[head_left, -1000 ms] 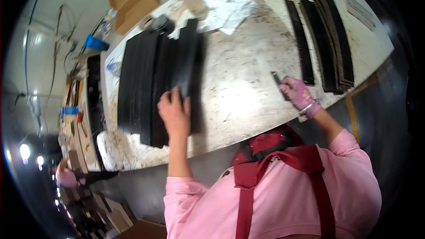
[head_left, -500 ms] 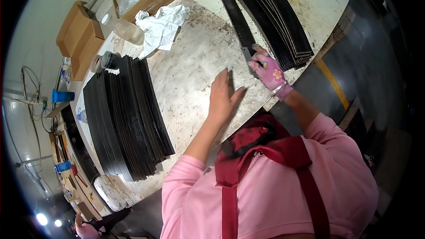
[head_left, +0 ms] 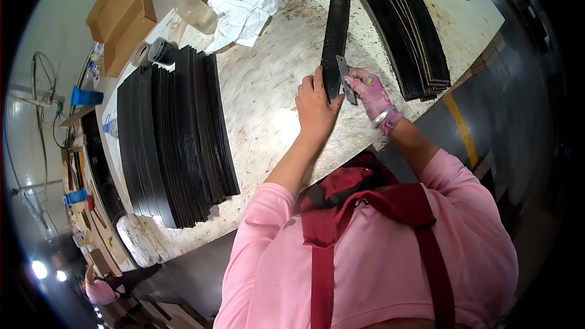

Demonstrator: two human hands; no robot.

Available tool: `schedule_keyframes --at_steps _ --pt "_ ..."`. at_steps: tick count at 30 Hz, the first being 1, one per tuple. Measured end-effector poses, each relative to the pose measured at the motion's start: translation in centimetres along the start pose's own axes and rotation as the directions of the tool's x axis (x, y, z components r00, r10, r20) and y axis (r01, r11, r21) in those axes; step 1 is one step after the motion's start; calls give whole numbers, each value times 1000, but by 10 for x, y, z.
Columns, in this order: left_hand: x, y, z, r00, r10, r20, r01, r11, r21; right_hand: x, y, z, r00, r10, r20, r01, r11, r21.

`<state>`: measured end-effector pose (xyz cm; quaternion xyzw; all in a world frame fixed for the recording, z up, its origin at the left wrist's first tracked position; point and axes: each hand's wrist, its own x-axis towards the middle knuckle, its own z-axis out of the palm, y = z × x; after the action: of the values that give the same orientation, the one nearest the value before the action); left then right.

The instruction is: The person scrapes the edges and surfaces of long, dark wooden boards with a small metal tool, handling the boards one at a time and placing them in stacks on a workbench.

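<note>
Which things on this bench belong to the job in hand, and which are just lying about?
In the job:
left hand
right hand, gloved
metal scraper blade
single black strip
stacks of black strips and

Lying about:
white rag
cardboard boxes
clear plastic bottle
tape rolls

Scuffed, paint-flecked white table [head_left: 268,116] over dark grey floor [head_left: 487,146] with yellow stripe [head_left: 462,131]. Cluttered shelving [head_left: 82,170] far left. Bright lamps [head_left: 39,269] low left.
</note>
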<state>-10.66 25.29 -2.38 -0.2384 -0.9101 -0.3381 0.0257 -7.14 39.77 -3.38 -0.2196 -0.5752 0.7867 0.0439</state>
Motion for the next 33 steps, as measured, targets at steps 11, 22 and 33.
schedule_keyframes --at_steps 11,22,33 --pt "-150 -52 -87 992 -111 -64 103 988 -112 9 -17 -9 925 -277 258 376 585 -719" --pt "-193 -70 -80 957 -212 -199 209 977 -37 -73 29 103 653 54 756 752 -164 -638" --pt "-197 -74 -84 966 -190 -178 177 980 -90 -103 26 120 683 166 712 729 -89 -679"
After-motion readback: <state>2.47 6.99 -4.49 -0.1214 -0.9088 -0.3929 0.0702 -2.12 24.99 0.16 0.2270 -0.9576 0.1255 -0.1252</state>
